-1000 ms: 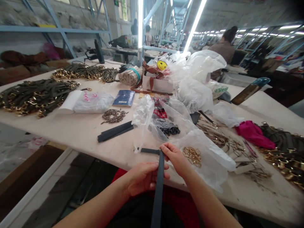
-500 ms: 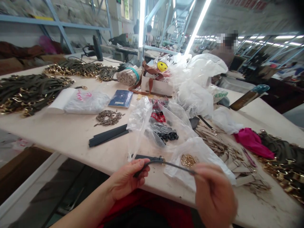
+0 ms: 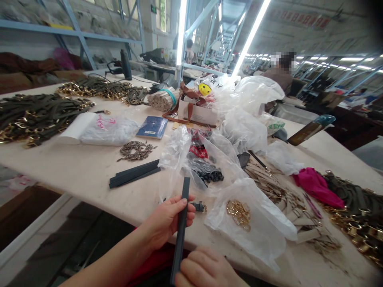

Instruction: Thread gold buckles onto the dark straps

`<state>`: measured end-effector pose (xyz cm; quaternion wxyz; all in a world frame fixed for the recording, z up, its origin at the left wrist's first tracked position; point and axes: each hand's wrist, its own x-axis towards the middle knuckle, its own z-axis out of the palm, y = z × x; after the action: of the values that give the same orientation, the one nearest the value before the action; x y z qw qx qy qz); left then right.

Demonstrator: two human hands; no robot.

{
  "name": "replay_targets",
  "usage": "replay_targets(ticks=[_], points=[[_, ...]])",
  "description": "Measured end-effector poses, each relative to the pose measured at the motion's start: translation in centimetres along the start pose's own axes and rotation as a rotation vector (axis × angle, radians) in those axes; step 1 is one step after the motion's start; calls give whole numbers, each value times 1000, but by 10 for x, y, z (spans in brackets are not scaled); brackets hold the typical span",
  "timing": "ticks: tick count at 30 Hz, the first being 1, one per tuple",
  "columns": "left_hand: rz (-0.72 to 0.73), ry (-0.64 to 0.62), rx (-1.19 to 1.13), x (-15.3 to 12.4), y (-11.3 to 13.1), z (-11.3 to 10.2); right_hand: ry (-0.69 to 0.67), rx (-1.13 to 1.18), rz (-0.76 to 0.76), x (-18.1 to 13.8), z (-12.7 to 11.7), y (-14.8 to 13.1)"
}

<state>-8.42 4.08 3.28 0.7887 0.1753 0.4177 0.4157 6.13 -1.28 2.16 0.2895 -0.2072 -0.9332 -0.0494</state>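
Strap, dark and flat, runs tilted over the near edge of the table in the head view. The left hand pinches it between thumb and fingers, upper end free; the right hand has curled fingers against the lower end, though I cannot tell whether they grip. Gold-coloured metal pieces rest on a plastic bag rightward.
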Motion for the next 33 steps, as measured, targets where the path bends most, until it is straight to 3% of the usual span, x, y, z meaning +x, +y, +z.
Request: replay_targets(ticks=[2,4,6,7,11,17,23,29,33], points=[[-2,-17,62,1,2,2,10,-2,190,0,-4,33],[-20,-34,95,2,4,3,53,-97,603,-1,-2,77],[-35,-35,115,1,5,3,-69,-246,859,0,6,122],[-38,-27,124,1,5,3,-175,-308,939,1,11,141],[-65,-11,144,0,6,1,-277,-362,1014,5,33,180],[-80,-20,151,-4,0,2,-271,-306,1053,2,39,183],[-6,-71,228,-10,-15,2,-208,-139,1071,-5,36,180],[89,-86,354,-18,-28,-2,33,149,1107,-3,27,166],[189,-101,549,-15,-30,-7,228,480,1142,-1,16,141]])
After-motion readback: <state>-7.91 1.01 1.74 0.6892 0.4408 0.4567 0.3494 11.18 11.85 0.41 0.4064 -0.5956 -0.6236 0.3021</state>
